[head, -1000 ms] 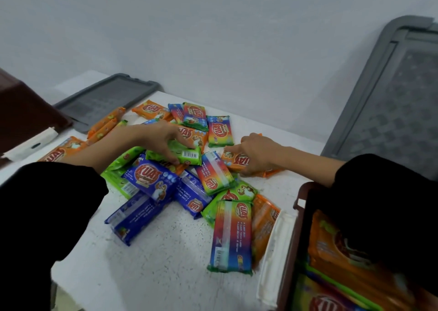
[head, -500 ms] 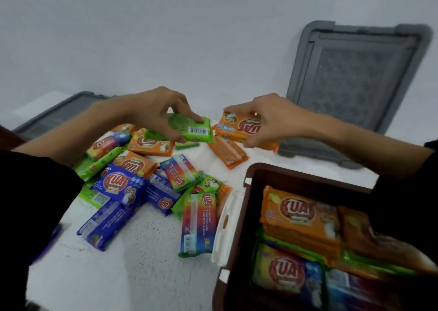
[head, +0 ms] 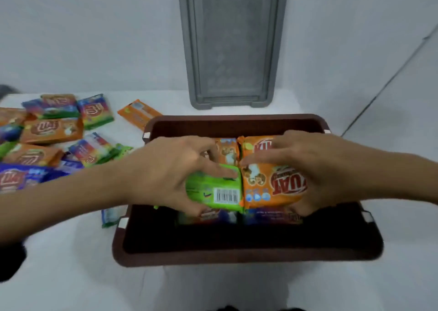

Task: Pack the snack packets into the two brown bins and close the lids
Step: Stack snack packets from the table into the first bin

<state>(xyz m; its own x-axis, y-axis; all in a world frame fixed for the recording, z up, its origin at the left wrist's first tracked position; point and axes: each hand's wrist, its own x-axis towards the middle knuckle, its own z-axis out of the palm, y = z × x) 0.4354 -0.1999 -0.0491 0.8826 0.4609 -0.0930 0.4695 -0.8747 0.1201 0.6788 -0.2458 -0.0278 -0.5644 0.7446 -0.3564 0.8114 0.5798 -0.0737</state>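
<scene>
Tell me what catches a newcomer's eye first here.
Two hands meet over the open brown bin at centre: the left hand grips a green packet, the right hand an orange packet, side by side. Behind the bin a grey lid stands upright against the wall. At left, loose packets lie scattered on the white table.

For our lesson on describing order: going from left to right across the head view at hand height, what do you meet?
loose snack packets → left hand → green packet that it grips → orange packet → right hand that grips it; both held packets are over the brown bin.
</scene>
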